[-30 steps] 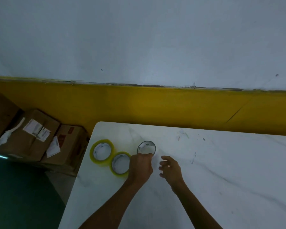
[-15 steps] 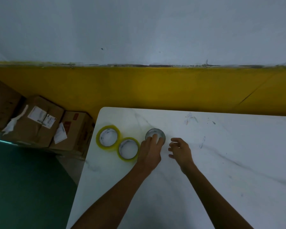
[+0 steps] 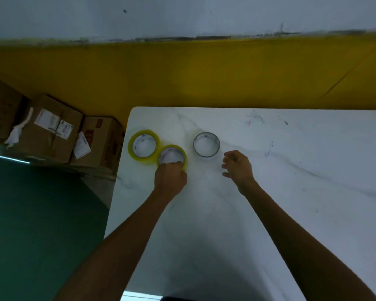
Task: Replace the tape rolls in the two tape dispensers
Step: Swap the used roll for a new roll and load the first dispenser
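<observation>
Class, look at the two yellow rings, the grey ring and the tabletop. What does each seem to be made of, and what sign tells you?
Yellow tape rolls: likely glossy translucent plastic tape; the pale table shows faintly through.
Grey ring: thin and bare, probably a used-up cardboard or plastic core; unclear which.
Table: smooth white with grey veins, marble or marble-look laminate.

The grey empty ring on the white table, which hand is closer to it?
Right. The right hand hovers just beside the grey empty ring; the left hand grips the nearer yellow tape roll.
</observation>
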